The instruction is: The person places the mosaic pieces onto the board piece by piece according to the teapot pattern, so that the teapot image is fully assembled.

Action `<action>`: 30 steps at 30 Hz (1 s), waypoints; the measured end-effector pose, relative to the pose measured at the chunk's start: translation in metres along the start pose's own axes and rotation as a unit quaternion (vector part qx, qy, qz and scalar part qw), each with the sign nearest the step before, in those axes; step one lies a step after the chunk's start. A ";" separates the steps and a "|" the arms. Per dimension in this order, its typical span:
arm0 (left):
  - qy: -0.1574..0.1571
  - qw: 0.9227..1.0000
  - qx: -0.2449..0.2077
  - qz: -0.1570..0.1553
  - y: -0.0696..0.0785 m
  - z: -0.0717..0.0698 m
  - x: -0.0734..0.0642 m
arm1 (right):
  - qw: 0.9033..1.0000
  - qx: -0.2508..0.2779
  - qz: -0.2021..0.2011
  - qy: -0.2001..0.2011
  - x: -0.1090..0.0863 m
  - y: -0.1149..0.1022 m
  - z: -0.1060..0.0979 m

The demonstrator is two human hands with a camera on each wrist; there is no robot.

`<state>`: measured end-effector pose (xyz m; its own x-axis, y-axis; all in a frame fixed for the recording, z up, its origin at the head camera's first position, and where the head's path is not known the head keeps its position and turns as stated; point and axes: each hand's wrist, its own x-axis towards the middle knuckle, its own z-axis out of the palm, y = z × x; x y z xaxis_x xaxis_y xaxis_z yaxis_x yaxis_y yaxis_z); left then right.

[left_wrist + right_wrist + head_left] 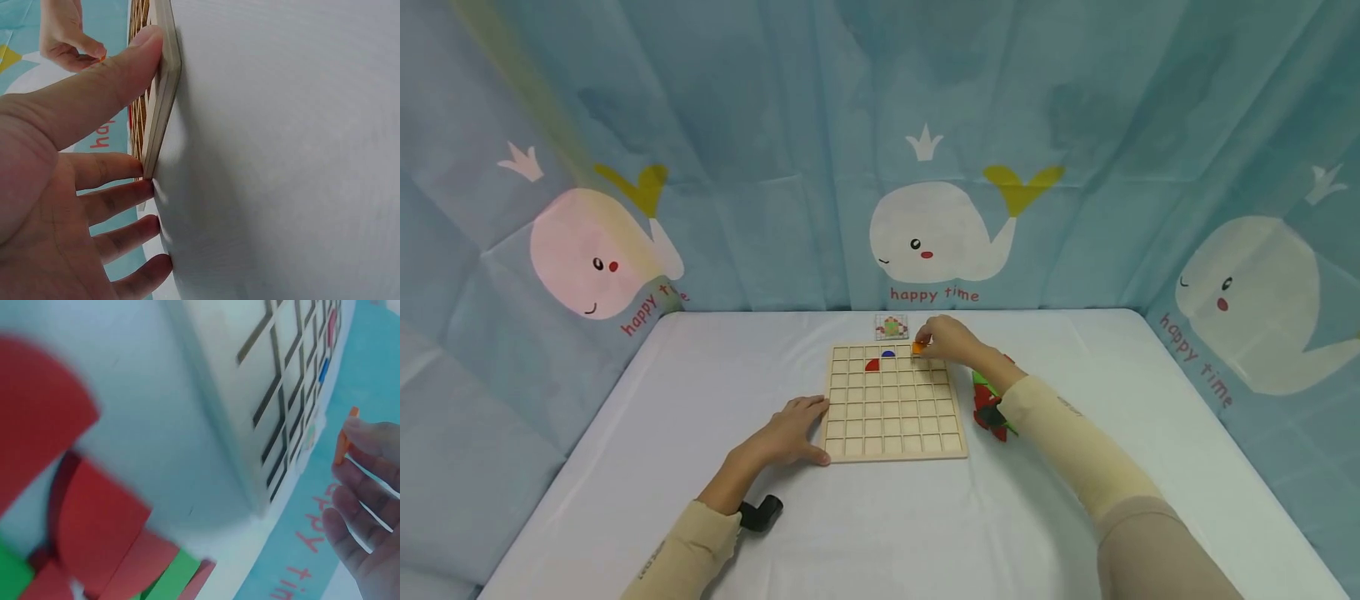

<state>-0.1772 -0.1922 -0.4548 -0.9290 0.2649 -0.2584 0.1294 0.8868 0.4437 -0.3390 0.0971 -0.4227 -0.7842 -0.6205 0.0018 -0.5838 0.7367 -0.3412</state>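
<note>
Pinching an orange piece [917,348], right hand [951,340] overhangs board [891,409]; outspread left hand [789,431] touches edge [162,103].

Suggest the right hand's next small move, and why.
I'd probably lower the orange piece into a top-row cell of the gridded wooden board: the right hand pinches it, apparently above that row, and the left hand touches the board's left edge.

Table [887,529]: A white surface spreads beneath a small array of items.
Board [891,427]: Wooden and gridded, it lies flat, its far edge toward 12 o'clock.
Card [891,327]: Printed, just beyond the board at 12 o'clock.
Pieces [982,396]: Red and green, heaped at the board's 3 o'clock, partly hidden.
</note>
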 end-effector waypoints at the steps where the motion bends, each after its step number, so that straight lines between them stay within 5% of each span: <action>1: 0.000 1.000 0.000 0.000 0.000 0.000 0.000 | 1.000 0.001 0.000 -0.002 0.002 -0.003 0.001; 14: 0.004 1.000 -0.007 0.006 0.001 0.001 -0.002 | 0.999 0.042 0.009 -0.025 0.017 -0.025 0.021; 30: 0.005 1.000 0.003 0.003 0.003 0.000 -0.002 | 0.999 -0.010 -0.023 -0.044 0.026 -0.039 0.032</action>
<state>-0.1750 -0.1898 -0.4533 -0.9318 0.2669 -0.2460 0.1378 0.8871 0.4406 -0.3295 0.0435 -0.4392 -0.7360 -0.6738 -0.0655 -0.6229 0.7119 -0.3244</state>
